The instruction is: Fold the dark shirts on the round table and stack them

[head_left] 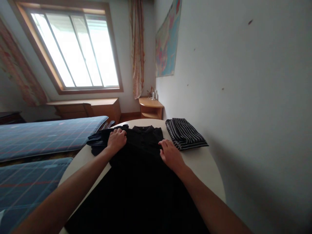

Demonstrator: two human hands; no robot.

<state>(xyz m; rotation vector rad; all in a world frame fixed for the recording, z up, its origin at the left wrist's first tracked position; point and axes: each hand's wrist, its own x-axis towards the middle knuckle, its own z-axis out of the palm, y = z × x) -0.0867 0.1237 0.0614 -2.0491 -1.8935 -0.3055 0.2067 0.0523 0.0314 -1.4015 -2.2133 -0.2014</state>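
Observation:
A black polo shirt (142, 152) lies front up on the round table, its collar at the far side and its buttons showing. My left hand (117, 139) is closed on the shirt near its left shoulder, fingers curled into the cloth. At the shirt's right edge, my right hand (170, 154) rests with bent fingers touching the fabric and the thumb apart from them. Dark folded clothes (97, 141) sit beyond my left wrist, partly covered by black cloth. Close to my right hand is a folded black-and-white striped garment (186, 133). Deep black hides the shirt's lower folds.
The pale round table (214, 172) stands near a white wall (255, 97) on the right. Beds with blue plaid mattresses (48, 135) are on the left. Farther back are a wooden desk (97, 102), a corner shelf (151, 103) and a window (78, 52).

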